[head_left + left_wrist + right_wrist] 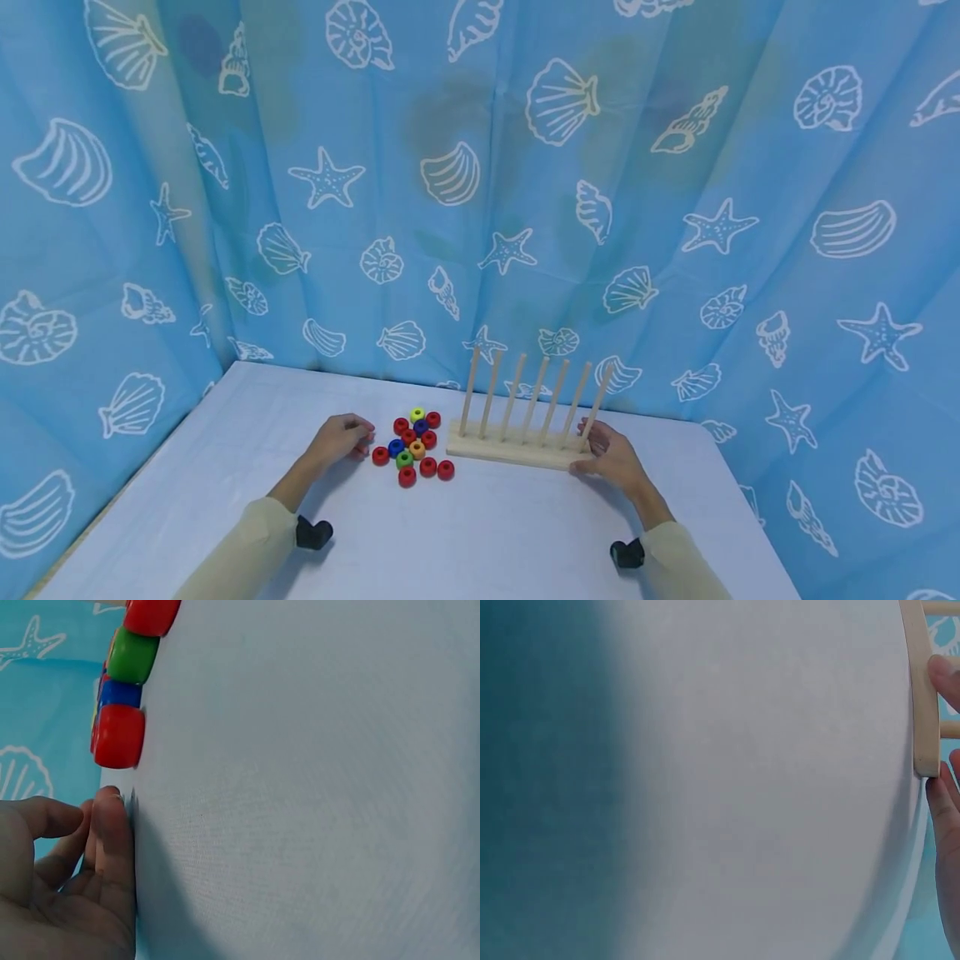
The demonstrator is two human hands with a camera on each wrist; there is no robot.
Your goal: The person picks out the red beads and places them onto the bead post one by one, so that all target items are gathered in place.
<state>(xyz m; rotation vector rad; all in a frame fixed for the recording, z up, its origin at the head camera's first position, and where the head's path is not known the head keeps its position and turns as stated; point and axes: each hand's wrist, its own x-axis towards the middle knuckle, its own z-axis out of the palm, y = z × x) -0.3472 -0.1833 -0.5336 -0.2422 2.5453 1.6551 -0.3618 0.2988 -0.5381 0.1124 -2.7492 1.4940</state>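
Wooden peg stand (513, 452) on a white table (510, 533), pegs (513, 398) upright, patterned curtain (495, 183) behind. At the stand's right end, right hand (615, 458), partly closed, thumb and fingers gripping the base. Left of the stand, colored beads (408, 437) in a cluster; farther left, left hand (337, 437), fingers loosely bent, holding nothing.

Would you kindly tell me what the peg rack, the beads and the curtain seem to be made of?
Peg rack: probably wood with a matte, natural-looking finish, judging by its pale tan colour.
Beads: smooth and fairly glossy, from their soft highlights; painted wood or plastic.
Curtain: low-sheen, perhaps thin fabric or plastic sheet, given its soft folds.
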